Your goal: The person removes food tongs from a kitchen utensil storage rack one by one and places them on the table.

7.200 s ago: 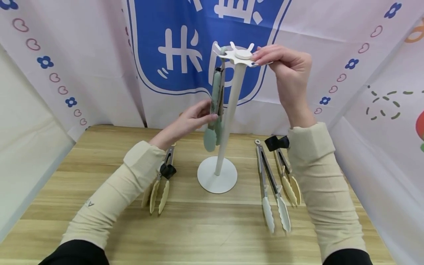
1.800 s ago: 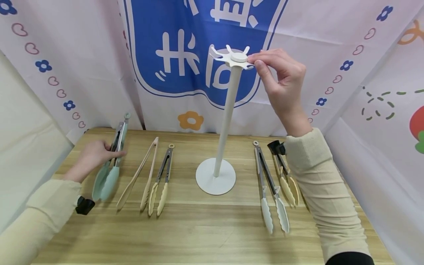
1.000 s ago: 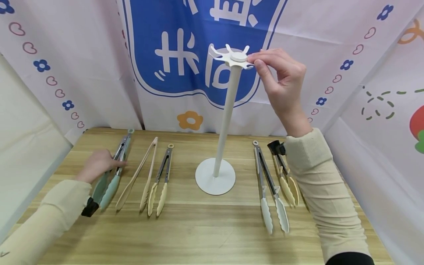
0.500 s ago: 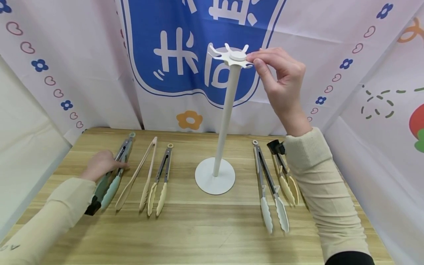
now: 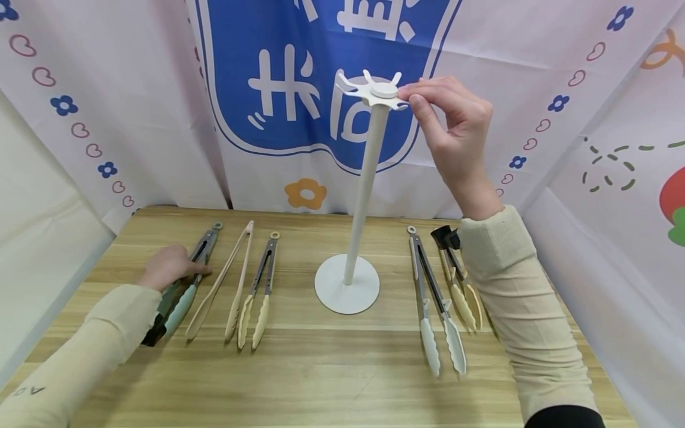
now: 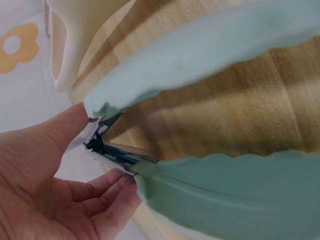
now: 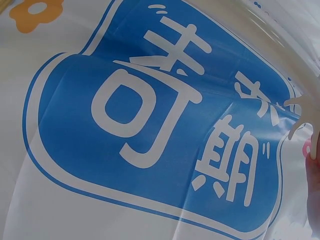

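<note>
At the left of the table, my left hand [image 5: 168,267] grips a pair of mint-green tongs [image 5: 182,306] by the metal arms. In the left wrist view, the thumb lies on one arm and the fingers on the other; the silicone tips [image 6: 210,55] are spread apart. My right hand [image 5: 460,125] pinches a hook of the white stand's top [image 5: 384,90] between thumb and fingers. The stand's pole [image 5: 366,184] rises from a round base [image 5: 346,300], and nothing hangs on its hooks. The right wrist view shows only part of the hand [image 6: 50,195] holding at its edge.
Beige tongs [image 5: 243,291] and cream-tipped tongs [image 5: 262,315] lie beside the green ones. Right of the stand lie white-tipped tongs [image 5: 428,321] and yellow-tipped tongs [image 5: 462,303], partly behind the right sleeve. A printed cloth [image 5: 267,172] hangs behind the wooden table [image 5: 321,380].
The green tongs hung on the stand at first; my left hand has brought them to the table's left and shifted them slightly nearer. The right hand stays at the stand's top.
</note>
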Available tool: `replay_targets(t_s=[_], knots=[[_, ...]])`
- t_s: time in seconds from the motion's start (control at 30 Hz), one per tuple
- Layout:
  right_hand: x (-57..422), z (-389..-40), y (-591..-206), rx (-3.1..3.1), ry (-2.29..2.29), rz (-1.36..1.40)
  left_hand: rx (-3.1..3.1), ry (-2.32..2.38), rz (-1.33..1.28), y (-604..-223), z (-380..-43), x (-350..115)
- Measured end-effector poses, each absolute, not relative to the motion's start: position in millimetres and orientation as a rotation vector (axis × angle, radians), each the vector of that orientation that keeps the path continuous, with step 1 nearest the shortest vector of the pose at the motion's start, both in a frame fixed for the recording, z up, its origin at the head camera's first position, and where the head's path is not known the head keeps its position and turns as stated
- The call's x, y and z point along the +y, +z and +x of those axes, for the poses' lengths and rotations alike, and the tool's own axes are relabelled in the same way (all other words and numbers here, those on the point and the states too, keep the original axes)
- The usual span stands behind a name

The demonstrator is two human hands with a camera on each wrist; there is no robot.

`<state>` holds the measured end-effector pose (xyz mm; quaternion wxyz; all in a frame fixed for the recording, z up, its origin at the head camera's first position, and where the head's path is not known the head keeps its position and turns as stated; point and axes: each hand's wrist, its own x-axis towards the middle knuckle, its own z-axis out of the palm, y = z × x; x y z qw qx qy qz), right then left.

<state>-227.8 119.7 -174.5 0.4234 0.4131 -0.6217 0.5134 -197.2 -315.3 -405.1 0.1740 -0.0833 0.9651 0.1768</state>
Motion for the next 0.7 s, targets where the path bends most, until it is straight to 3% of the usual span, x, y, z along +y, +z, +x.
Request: replay_targets(t_s=[0.7], knots=[[128.2, -228.2, -176.9, -1.620, 1.302, 1.089, 2.747, 0.525, -0.156, -401.1, -197.2, -310.3]])
